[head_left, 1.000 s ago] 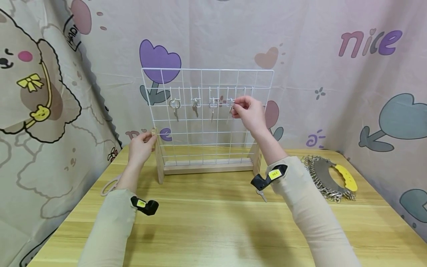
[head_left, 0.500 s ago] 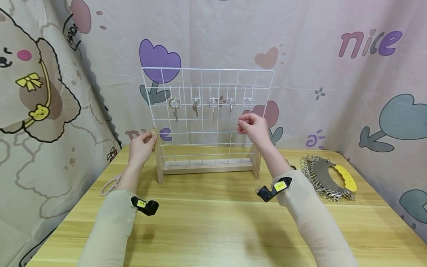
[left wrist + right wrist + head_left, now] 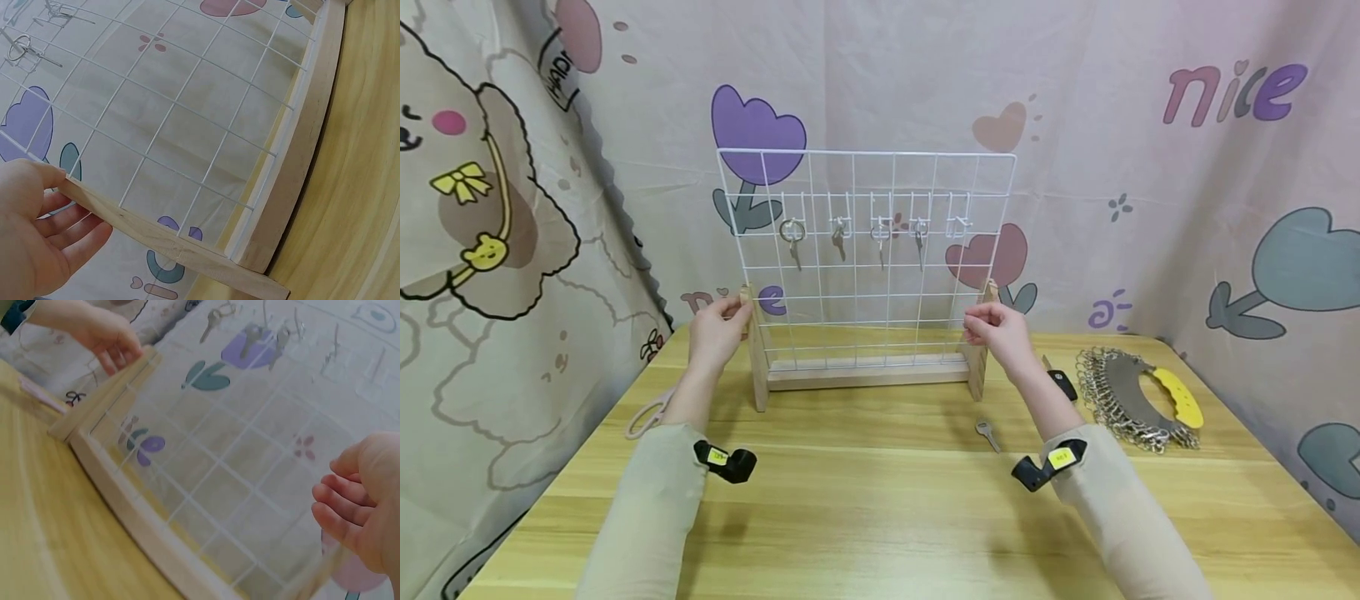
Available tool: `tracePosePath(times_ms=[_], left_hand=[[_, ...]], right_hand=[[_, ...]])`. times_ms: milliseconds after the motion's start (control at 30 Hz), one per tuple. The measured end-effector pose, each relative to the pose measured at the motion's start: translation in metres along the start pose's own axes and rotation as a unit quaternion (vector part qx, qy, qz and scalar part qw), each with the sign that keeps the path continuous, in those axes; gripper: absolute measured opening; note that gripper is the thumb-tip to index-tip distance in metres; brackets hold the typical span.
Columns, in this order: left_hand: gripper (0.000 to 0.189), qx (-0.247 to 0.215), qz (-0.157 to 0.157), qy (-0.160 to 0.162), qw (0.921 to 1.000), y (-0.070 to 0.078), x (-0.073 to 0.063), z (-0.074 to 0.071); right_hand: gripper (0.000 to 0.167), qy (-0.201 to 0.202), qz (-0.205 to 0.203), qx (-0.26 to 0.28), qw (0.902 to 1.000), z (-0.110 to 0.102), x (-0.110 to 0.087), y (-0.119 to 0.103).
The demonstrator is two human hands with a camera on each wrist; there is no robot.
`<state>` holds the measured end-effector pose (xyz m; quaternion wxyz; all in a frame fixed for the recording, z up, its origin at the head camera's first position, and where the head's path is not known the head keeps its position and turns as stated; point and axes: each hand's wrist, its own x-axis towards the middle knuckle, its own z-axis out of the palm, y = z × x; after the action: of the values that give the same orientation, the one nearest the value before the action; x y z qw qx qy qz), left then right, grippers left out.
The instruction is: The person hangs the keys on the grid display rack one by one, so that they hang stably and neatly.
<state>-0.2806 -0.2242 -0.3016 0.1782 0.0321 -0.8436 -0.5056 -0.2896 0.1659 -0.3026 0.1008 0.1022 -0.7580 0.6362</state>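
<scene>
A white wire grid rack stands upright on a wooden base (image 3: 868, 377). Keys hang from hooks along its upper part, among them a ringed key (image 3: 796, 254) at the left and another key (image 3: 919, 242) further right. The rightmost hook (image 3: 957, 227) carries no key. My left hand (image 3: 715, 333) pinches the top of the rack's left wooden upright (image 3: 150, 234) between thumb and fingers. Near the right wooden upright (image 3: 976, 367), my right hand (image 3: 1006, 335) hangs with loosely curled fingers and holds nothing; the right wrist view shows the hand (image 3: 369, 500) in front of the grid.
A loose key (image 3: 987, 435) lies on the table in front of the rack's right leg. Behind my right forearm is a black car key (image 3: 1062, 385). Further right lies a grey curved plate (image 3: 1127, 396) with a yellow handle and metal rings. Pinkish scissors (image 3: 646, 419) are at left.
My right hand has let go of the key at the fourth hook and moved down and slightly right, beside the right upright. The left hand has stayed in place.
</scene>
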Motion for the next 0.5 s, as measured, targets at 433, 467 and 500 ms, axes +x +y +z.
tracePosePath(times_ms=[433,467,500], left_hand=[[0.046,0.002,-0.004,0.002,1.0,0.002,0.001,0.003],[0.046,0.004,-0.004,0.002,1.0,0.001,0.001,0.002],[0.047,0.005,-0.003,0.001,1.0,0.0,0.001,0.002]], right_hand=[[0.028,-0.051,0.074,-0.08,0.9927,-0.038,-0.039,0.056],[0.029,-0.061,0.078,-0.085,0.9915,-0.039,-0.04,0.06],[0.028,-0.068,0.082,-0.089,0.9903,-0.04,-0.042,0.064]])
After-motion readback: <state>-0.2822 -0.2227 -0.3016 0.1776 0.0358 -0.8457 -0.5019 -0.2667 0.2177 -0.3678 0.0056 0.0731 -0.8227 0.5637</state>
